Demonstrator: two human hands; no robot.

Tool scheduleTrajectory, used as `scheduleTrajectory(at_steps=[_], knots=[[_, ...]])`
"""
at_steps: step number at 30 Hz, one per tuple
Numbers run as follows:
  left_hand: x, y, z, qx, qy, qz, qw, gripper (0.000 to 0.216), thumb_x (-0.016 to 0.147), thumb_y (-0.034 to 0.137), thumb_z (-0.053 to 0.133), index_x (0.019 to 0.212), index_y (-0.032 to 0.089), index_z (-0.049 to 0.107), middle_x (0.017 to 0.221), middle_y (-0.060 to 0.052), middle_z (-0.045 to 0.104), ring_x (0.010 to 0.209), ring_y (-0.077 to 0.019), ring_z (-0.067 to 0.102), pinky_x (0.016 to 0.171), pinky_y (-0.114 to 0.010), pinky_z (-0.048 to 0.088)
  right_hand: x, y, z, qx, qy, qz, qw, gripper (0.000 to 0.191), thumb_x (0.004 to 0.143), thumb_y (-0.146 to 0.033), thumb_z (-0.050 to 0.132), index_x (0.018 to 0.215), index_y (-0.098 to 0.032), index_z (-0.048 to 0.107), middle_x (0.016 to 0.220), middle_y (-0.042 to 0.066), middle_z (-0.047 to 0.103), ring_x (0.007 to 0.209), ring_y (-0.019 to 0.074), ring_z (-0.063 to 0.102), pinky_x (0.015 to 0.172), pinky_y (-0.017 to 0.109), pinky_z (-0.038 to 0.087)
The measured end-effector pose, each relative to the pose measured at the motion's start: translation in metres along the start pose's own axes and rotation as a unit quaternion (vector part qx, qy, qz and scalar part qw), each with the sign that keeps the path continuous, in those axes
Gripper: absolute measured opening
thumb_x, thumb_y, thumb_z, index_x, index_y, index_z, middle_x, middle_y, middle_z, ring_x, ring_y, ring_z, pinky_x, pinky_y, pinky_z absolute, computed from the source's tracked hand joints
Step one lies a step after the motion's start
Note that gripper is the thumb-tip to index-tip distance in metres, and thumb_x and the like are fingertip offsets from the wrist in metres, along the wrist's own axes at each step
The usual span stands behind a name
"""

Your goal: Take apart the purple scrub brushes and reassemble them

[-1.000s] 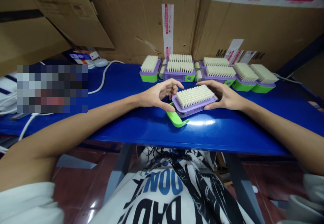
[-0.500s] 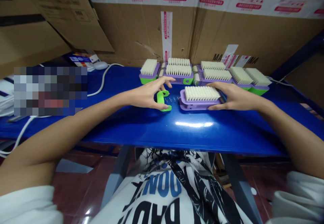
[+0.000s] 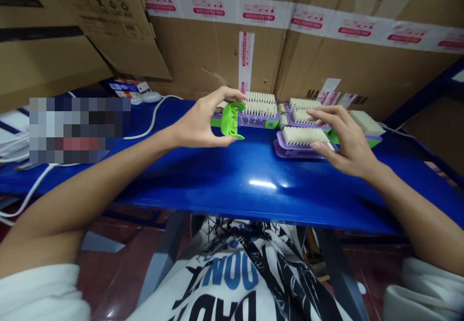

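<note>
My left hand (image 3: 197, 123) is lifted above the blue table (image 3: 232, 176) and pinches a green plastic piece (image 3: 230, 119) between thumb and fingers. My right hand (image 3: 342, 139) grips the right end of a purple brush body with white bristles (image 3: 300, 141), which rests on the table. The green piece and the purple brush body are apart. A row of assembled purple and green brushes (image 3: 259, 109) stands behind both hands, against the cardboard.
Large cardboard boxes (image 3: 326, 55) with red-printed tape close off the back. A white cable (image 3: 152, 115) and a white mouse-like object (image 3: 151, 97) lie at the left rear. A blurred patch covers the far left. My printed shirt shows below the table's front edge.
The green piece came off the purple brush body. My left hand has raised it off the table, while my right hand slid the brush body to the right and farther back.
</note>
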State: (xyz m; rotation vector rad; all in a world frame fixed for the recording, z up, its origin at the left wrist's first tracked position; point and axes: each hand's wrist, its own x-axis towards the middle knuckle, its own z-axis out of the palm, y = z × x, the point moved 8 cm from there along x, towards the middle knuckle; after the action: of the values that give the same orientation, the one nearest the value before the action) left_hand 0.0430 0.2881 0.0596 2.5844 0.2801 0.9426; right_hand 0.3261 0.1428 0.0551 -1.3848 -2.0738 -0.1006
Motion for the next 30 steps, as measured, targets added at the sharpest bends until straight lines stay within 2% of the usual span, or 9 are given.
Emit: scheduleTrajectory(at_steps=[3,5,7,12,16,19,22,26,30], knots=[[-0.006,0.027,0.017,0.012,0.017,0.073,0.997,0.078,0.089,0.040,0.092,0.158,0.023,0.061,0.156,-0.016,0.073,0.146,-0.0368,0.072,0.124,-0.051,0.062,-0.006,-0.021,0.021,0.181,-0.016,0.026,0.983,0.084,0.114,-0.078,0.058,0.187,-0.042,0.036,0.161,0.015,0.068,0.125,0.0358,0.081,0.109,0.059,0.072],[-0.010,0.037,0.031,0.023,0.006,0.117,0.993,0.075,0.093,0.036,0.090,0.161,0.025,0.060,0.156,-0.016,0.073,0.148,-0.0365,0.072,0.128,-0.054,0.060,-0.010,-0.025,0.036,0.234,-0.041,0.045,0.970,0.080,0.114,-0.072,0.064,0.184,-0.043,0.039,0.155,0.013,0.072,0.116,0.0311,0.084,0.104,0.054,0.075],[-0.009,0.034,0.038,0.033,-0.009,0.127,0.991,0.073,0.096,0.038,0.087,0.162,0.025,0.059,0.155,-0.017,0.074,0.148,-0.0359,0.071,0.128,-0.054,0.059,-0.011,-0.024,0.043,0.219,-0.042,0.051,0.973,0.070,0.113,-0.066,0.071,0.175,-0.039,0.053,0.146,0.011,0.078,0.113,0.0289,0.085,0.102,0.052,0.075],[0.001,-0.023,0.019,0.089,-0.059,0.013,0.994,0.068,0.091,0.054,0.086,0.150,0.024,0.069,0.147,-0.014,0.077,0.138,-0.0360,0.069,0.126,-0.054,0.056,-0.001,-0.008,0.026,0.077,-0.011,0.023,0.997,0.042,0.114,-0.059,0.069,0.144,-0.031,0.079,0.120,0.010,0.086,0.101,0.0316,0.085,0.099,0.057,0.072],[0.000,-0.065,0.007,0.111,-0.121,-0.056,0.985,0.074,0.087,0.064,0.088,0.147,0.023,0.075,0.141,-0.014,0.080,0.130,-0.0358,0.072,0.120,-0.052,0.058,0.007,0.017,0.000,-0.037,0.009,0.003,0.999,0.043,0.111,-0.067,0.067,0.130,-0.033,0.086,0.124,0.013,0.085,0.113,0.0403,0.079,0.108,0.069,0.065],[-0.002,-0.074,0.007,0.110,-0.130,-0.061,0.983,0.073,0.088,0.068,0.087,0.146,0.024,0.079,0.141,-0.015,0.082,0.134,-0.0369,0.072,0.121,-0.053,0.057,0.005,0.045,-0.001,-0.095,-0.056,-0.007,0.994,0.073,0.098,-0.084,0.077,0.151,-0.034,0.081,0.136,0.015,0.083,0.129,0.0485,0.071,0.116,0.079,0.058],[-0.002,-0.073,0.014,0.099,-0.135,-0.037,0.985,0.066,0.092,0.069,0.085,0.140,0.024,0.081,0.148,-0.016,0.081,0.140,-0.0379,0.071,0.128,-0.057,0.052,-0.003,0.075,0.008,-0.126,-0.135,0.007,0.983,0.106,0.088,-0.089,0.084,0.175,-0.033,0.063,0.148,0.021,0.077,0.130,0.0524,0.071,0.111,0.081,0.060],[-0.003,-0.072,0.021,0.123,-0.150,-0.020,0.981,0.063,0.096,0.072,0.081,0.138,0.024,0.082,0.147,-0.017,0.082,0.142,-0.0405,0.069,0.131,-0.062,0.049,-0.008,0.078,0.015,-0.139,-0.173,-0.008,0.975,0.093,0.099,-0.071,0.079,0.179,-0.029,0.058,0.149,0.023,0.076,0.132,0.0523,0.072,0.112,0.079,0.061],[-0.003,-0.056,0.027,0.129,-0.117,0.009,0.985,0.069,0.100,0.071,0.081,0.149,0.023,0.077,0.155,-0.020,0.077,0.148,-0.0433,0.064,0.131,-0.066,0.049,-0.004,0.039,0.026,-0.079,-0.170,-0.035,0.982,0.086,0.101,-0.068,0.081,0.175,-0.030,0.063,0.145,0.019,0.079,0.131,0.0478,0.073,0.114,0.073,0.062]])
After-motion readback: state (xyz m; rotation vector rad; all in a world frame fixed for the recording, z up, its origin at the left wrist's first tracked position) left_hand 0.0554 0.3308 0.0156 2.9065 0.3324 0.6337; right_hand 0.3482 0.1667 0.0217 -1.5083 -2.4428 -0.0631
